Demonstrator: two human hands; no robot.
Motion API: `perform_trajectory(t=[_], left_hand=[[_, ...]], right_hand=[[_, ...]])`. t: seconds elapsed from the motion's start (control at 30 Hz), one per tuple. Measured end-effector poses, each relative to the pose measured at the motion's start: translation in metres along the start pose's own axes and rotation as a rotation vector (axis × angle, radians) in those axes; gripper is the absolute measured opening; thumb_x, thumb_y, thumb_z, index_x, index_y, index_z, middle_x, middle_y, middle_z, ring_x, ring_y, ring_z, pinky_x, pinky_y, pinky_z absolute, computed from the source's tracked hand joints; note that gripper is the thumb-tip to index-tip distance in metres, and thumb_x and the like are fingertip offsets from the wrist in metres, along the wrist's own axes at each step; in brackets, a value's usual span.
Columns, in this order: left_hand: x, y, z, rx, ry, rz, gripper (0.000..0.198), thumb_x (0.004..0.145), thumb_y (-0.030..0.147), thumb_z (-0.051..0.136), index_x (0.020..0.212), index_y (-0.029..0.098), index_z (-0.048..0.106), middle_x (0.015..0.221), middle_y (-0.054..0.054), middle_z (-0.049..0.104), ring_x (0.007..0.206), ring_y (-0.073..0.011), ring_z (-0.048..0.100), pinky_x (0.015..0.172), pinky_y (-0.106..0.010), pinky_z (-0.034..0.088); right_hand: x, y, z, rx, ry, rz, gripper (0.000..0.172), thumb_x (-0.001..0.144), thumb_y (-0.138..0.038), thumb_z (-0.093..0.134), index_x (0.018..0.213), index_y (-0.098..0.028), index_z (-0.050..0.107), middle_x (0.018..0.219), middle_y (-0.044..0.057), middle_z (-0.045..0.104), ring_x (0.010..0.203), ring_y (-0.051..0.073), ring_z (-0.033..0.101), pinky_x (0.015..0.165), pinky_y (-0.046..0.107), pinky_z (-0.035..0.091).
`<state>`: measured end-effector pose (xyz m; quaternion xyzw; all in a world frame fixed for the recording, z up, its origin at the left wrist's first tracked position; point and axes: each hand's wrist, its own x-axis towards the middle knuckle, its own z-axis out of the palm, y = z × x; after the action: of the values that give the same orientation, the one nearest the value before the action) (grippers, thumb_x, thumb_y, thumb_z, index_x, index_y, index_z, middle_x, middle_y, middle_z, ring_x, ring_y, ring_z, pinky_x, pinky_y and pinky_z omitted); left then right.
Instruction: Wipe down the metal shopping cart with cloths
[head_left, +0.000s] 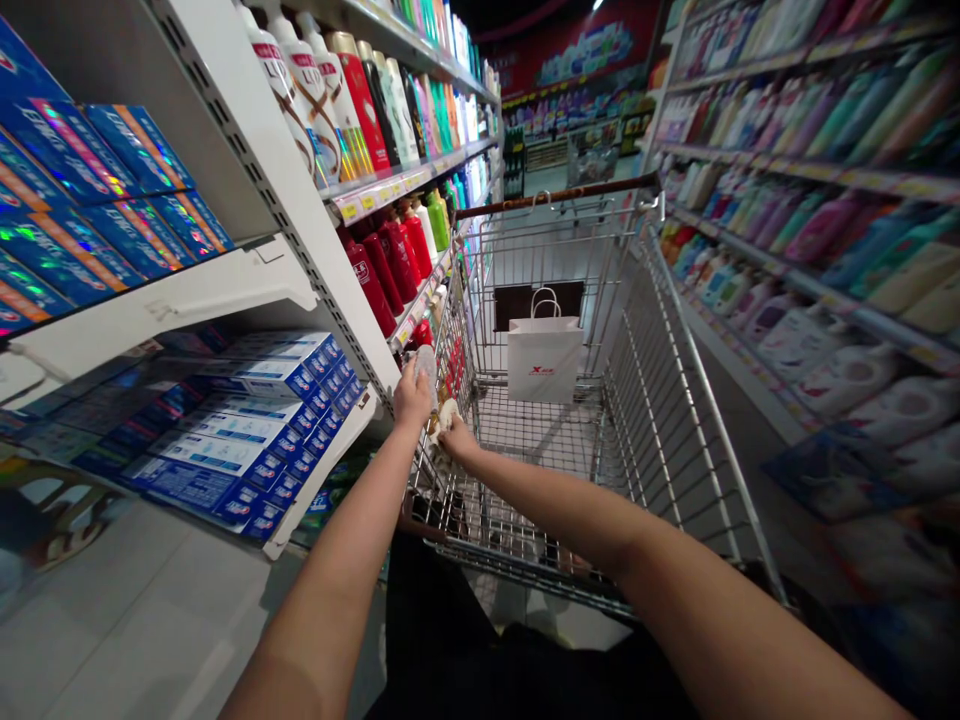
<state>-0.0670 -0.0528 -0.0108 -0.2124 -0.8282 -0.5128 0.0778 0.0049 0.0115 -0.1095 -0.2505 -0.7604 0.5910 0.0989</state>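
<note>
My left hand [412,397] is closed around a small greyish, see-through-looking item [425,364] beside the shelf upright; its kind is not clear. Just right of it and lower, my right hand [457,440] grips a cream-white, soft-looking item [447,414], perhaps a cloth, at the left side of the cart. Both hands are close together near the wire wall of a metal shopping cart [694,370]. Inside the cart stands a white paper bag [545,365] with a red logo and looped handles.
On the left, shelves hold blue toothpaste boxes [262,450]. Past the white upright [277,180] stand pump bottles [300,80] and red bottles [371,275]. Shelves of bottles [832,220] line the right side. Another cart [592,160] stands farther down the aisle.
</note>
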Motion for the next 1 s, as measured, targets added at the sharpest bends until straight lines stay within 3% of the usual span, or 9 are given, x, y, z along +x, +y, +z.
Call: perform_trajectory(t=[0.17, 0.27, 0.47, 0.67, 1.0], left_hand=[[0.006, -0.002, -0.005, -0.010, 0.051, 0.014, 0.049, 0.100, 0.026, 0.051, 0.146, 0.015, 0.063, 0.152, -0.015, 0.064, 0.146, -0.0276, 0.057, 0.128, -0.043, 0.038], [0.010, -0.010, -0.021, -0.031, 0.013, -0.032, 0.047, 0.098, 0.028, 0.055, 0.142, 0.014, 0.066, 0.148, -0.015, 0.067, 0.142, -0.0286, 0.060, 0.126, -0.045, 0.040], [-0.019, -0.029, -0.050, -0.081, -0.110, -0.055, 0.046, 0.097, 0.034, 0.060, 0.139, 0.017, 0.068, 0.143, -0.013, 0.071, 0.137, -0.0279, 0.064, 0.124, -0.046, 0.044], [-0.053, -0.018, -0.042, 0.004, -0.123, -0.017, 0.050, 0.101, 0.031, 0.054, 0.149, 0.017, 0.060, 0.157, -0.013, 0.060, 0.148, -0.0263, 0.055, 0.128, -0.043, 0.038], [-0.061, -0.013, -0.039, 0.074, -0.091, 0.034, 0.050, 0.102, 0.030, 0.053, 0.151, 0.020, 0.058, 0.157, -0.012, 0.060, 0.148, -0.0264, 0.055, 0.128, -0.042, 0.040]], right_hand=[[-0.006, -0.044, -0.008, 0.071, 0.088, -0.163, 0.077, 0.082, -0.024, 0.059, 0.158, -0.020, 0.047, 0.137, 0.013, 0.066, 0.128, 0.029, 0.063, 0.116, 0.040, 0.047], [-0.018, -0.050, -0.009, 0.044, 0.102, -0.187, 0.082, 0.085, -0.026, 0.057, 0.164, -0.019, 0.039, 0.145, 0.014, 0.060, 0.137, 0.030, 0.056, 0.120, 0.041, 0.043], [-0.031, -0.022, 0.001, 0.007, 0.063, -0.124, 0.082, 0.085, -0.023, 0.053, 0.165, -0.019, 0.038, 0.144, 0.016, 0.059, 0.139, 0.030, 0.055, 0.120, 0.040, 0.043], [-0.018, 0.011, 0.009, 0.064, 0.010, 0.020, 0.080, 0.077, -0.024, 0.060, 0.156, -0.023, 0.050, 0.125, 0.010, 0.070, 0.119, 0.029, 0.067, 0.112, 0.040, 0.051], [-0.009, 0.017, 0.010, 0.155, -0.012, 0.094, 0.075, 0.071, -0.024, 0.061, 0.147, -0.023, 0.058, 0.123, 0.008, 0.072, 0.112, 0.026, 0.070, 0.107, 0.041, 0.054]])
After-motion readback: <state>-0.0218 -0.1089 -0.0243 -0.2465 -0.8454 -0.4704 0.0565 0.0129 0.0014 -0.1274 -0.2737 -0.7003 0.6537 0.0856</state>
